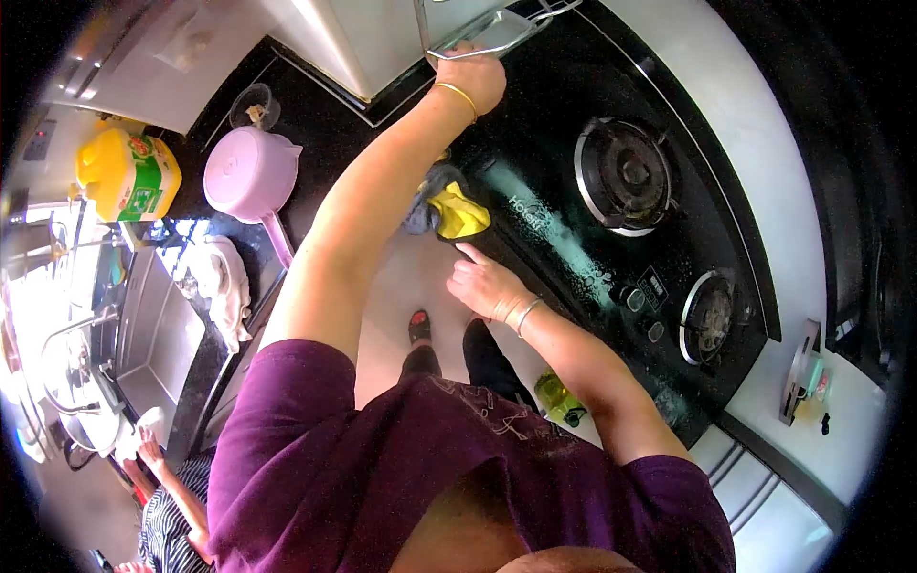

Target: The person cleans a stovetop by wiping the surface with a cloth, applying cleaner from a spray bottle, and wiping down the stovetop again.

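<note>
My left hand (473,78), with a gold bracelet at its wrist, is closed on the near bar of a metal rack (511,46) at the top of the view. Below that arm, a crumpled grey and yellow cloth (460,212) lies at the counter's front edge. My right hand (489,288), wearing a silver bangle, is just below the cloth. Its index finger stretches toward the cloth's lower edge while the other fingers are loosely bent, with nothing visible in them. Whether the fingertip touches the cloth is unclear. Whitish residue (549,234) streaks the black hob (535,124).
Two burners (626,177) (709,317) are on the right. Leftward stand a pink pot (250,175), a small dark bowl (255,107), a yellow container (127,175) and a white cloth (222,282). Another person's hand (148,451) is by the sink (158,334).
</note>
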The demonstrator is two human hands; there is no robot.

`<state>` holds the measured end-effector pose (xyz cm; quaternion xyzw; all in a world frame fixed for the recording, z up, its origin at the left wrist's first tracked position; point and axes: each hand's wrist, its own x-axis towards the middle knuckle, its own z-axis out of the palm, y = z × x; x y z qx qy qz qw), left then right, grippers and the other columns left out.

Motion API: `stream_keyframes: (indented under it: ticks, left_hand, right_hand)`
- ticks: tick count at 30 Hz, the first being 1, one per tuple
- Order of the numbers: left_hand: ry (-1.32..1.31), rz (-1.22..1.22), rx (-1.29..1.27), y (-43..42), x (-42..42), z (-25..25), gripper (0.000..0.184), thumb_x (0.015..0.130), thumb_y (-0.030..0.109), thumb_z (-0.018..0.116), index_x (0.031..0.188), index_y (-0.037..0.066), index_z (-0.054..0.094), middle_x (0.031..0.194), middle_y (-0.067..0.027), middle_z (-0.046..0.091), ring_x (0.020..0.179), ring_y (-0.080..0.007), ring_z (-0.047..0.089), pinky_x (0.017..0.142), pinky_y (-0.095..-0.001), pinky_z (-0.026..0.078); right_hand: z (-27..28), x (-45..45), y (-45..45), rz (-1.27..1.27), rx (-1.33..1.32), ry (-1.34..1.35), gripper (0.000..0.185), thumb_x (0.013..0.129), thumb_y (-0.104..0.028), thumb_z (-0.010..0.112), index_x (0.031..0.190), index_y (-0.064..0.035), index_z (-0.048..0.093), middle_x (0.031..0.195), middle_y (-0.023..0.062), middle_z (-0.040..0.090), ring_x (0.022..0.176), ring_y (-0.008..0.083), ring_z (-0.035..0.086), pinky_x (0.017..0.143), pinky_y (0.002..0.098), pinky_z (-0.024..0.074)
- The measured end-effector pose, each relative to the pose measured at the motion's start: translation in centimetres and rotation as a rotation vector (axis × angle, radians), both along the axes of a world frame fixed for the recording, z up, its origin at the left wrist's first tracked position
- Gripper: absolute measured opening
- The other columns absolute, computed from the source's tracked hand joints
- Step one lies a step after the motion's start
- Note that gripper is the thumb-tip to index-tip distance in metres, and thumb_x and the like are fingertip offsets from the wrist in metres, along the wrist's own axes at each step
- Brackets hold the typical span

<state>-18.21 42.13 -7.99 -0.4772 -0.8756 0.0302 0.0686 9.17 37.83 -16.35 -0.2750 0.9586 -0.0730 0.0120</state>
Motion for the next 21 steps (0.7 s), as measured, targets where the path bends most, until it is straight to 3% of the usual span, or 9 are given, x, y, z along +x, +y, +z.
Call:
stream_keyframes:
  ticks: [2, 4, 6, 8, 10, 12, 14, 16, 21]
  left_hand:
    - [-0.014, 0.020, 0.006, -0.1, 1.0, 0.3, 0.035, 0.087, 0.019, 0.050, 0.114, 0.000, 0.062, 0.115, -0.0183, 0.062, 0.109, -0.0347, 0.057, 0.088, -0.0486, 0.047]
    - [0.205, -0.056, 0.392, -1.2, 2.7, -1.6, 0.041, 0.087, 0.021, 0.049, 0.122, 0.001, 0.056, 0.122, -0.0145, 0.058, 0.116, -0.0309, 0.053, 0.096, -0.0467, 0.040]
    - [0.119, -0.151, 0.388, -4.3, 5.5, -1.2, 0.048, 0.081, 0.024, 0.062, 0.125, 0.006, 0.053, 0.129, -0.0121, 0.052, 0.121, -0.0302, 0.047, 0.101, -0.0450, 0.038]
    - [0.045, -0.118, 0.466, -7.8, 8.7, -1.4, 0.053, 0.079, 0.022, 0.065, 0.128, 0.007, 0.052, 0.132, -0.0124, 0.050, 0.124, -0.0306, 0.044, 0.103, -0.0467, 0.035]
    - [-0.059, -0.058, 0.441, -11.2, 10.6, -2.6, 0.059, 0.078, 0.026, 0.066, 0.132, 0.008, 0.050, 0.138, -0.0123, 0.046, 0.128, -0.0319, 0.041, 0.105, -0.0512, 0.032]
    - [-0.185, 0.006, 0.334, -14.1, 12.1, -3.8, 0.062, 0.077, 0.037, 0.066, 0.133, 0.014, 0.051, 0.142, -0.0124, 0.042, 0.132, -0.0362, 0.036, 0.103, -0.0646, 0.026]
    - [-0.157, -0.042, 0.266, -16.4, 12.8, -5.7, 0.061, 0.078, 0.043, 0.065, 0.132, 0.018, 0.053, 0.145, -0.0111, 0.039, 0.134, -0.0358, 0.033, 0.103, -0.0666, 0.024]
    - [-0.144, -0.014, 0.297, -16.8, 12.9, -6.4, 0.048, 0.080, 0.043, 0.064, 0.121, 0.019, 0.060, 0.142, -0.0093, 0.042, 0.133, -0.0343, 0.034, 0.098, -0.0627, 0.032]
    - [-0.041, 0.064, 0.321, -17.1, 9.1, -7.3, 0.027, 0.080, 0.036, 0.064, 0.102, 0.021, 0.066, 0.130, -0.0061, 0.050, 0.124, -0.0302, 0.044, 0.089, -0.0556, 0.041]
  right_hand:
    - [-0.1, 0.1, -0.1, 0.001, -0.003, 0.001, 0.013, 0.083, -0.015, 0.051, 0.076, -0.0143, 0.062, 0.074, -0.0018, 0.058, 0.089, 0.0144, 0.058, 0.116, 0.0427, 0.0265]
    - [0.0, 0.1, 0.0, 0.006, -0.002, -0.014, 0.013, 0.083, -0.015, 0.051, 0.076, -0.0142, 0.062, 0.074, -0.0014, 0.059, 0.090, 0.0144, 0.058, 0.116, 0.0424, 0.0269]
    - [0.0, 0.0, 0.0, 0.007, -0.010, -0.008, 0.013, 0.083, -0.014, 0.051, 0.076, -0.0140, 0.062, 0.074, -0.0011, 0.059, 0.090, 0.0147, 0.058, 0.115, 0.0423, 0.0272]
    - [0.1, 0.0, 0.1, -0.002, -0.018, -0.007, 0.013, 0.082, -0.014, 0.051, 0.075, -0.0138, 0.062, 0.073, -0.0008, 0.059, 0.090, 0.0149, 0.058, 0.115, 0.0421, 0.0274]
    - [0.3, 0.1, 0.1, -0.001, -0.008, 0.000, 0.014, 0.082, -0.014, 0.051, 0.076, -0.0141, 0.063, 0.074, -0.0004, 0.060, 0.089, 0.0154, 0.059, 0.115, 0.0417, 0.0282]
    - [0.2, 0.0, 0.2, 0.004, -0.001, -0.013, 0.012, 0.082, -0.015, 0.052, 0.077, -0.0145, 0.063, 0.074, -0.0005, 0.060, 0.089, 0.0160, 0.058, 0.113, 0.0419, 0.0295]
    - [-0.5, -0.2, -0.3, 0.030, 0.167, -0.024, 0.011, 0.081, -0.016, 0.053, 0.079, -0.0150, 0.064, 0.074, -0.0007, 0.061, 0.090, 0.0165, 0.058, 0.111, 0.0425, 0.0317]
    - [-0.4, 0.1, -0.1, -0.009, -0.017, 0.028, 0.010, 0.081, -0.016, 0.054, 0.080, -0.0147, 0.064, 0.073, -0.0009, 0.060, 0.090, 0.0163, 0.058, 0.111, 0.0423, 0.0316]
    - [0.3, -0.4, 0.0, 0.002, -0.025, -0.026, 0.005, 0.080, -0.016, 0.057, 0.078, -0.0131, 0.061, 0.070, 0.0002, 0.057, 0.089, 0.0159, 0.058, 0.114, 0.0440, 0.0275]
